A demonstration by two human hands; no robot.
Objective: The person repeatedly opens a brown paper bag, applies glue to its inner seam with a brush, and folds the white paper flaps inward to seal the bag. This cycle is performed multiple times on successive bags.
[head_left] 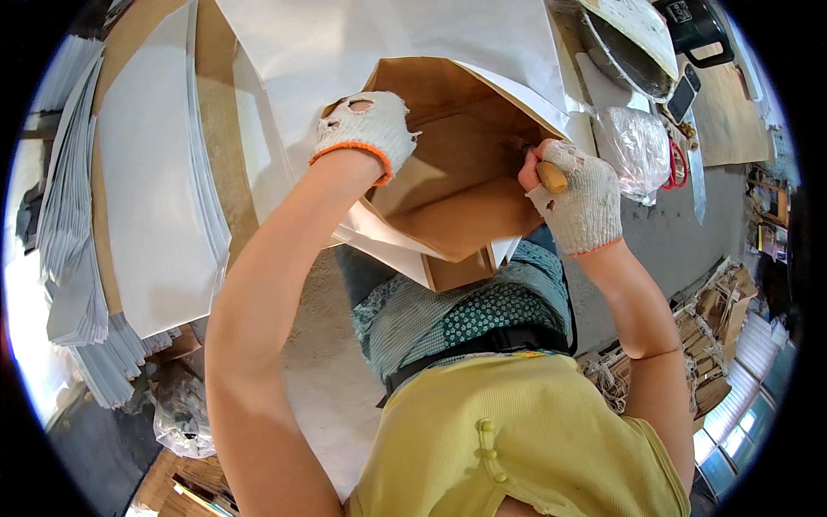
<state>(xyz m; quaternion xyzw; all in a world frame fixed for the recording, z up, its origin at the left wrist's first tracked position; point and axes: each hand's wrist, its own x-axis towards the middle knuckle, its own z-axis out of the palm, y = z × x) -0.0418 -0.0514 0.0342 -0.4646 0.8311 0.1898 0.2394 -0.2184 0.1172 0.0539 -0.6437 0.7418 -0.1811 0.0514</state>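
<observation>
A large paper bag [448,164], brown inside and white outside, gapes open in front of me against the table's edge. My left hand [366,129], in a worn white knit glove with an orange cuff, grips the bag's left rim; most of its fingers are hidden behind the back of the hand. At the right rim, my right hand [577,194] is closed around a tool with a rounded wooden handle [551,177]. The handle's end sticks out of the fist toward me, and the tool's working end is hidden. The right glove also has holes.
Stacks of white paper sheets [159,172] lie at the left. At the far right are a clear plastic bag [633,151], red-handled scissors [677,165], a phone [684,93], a round basin [624,60] and a black mug [693,30]. Bundled brown paper with cords [706,332] lies lower right.
</observation>
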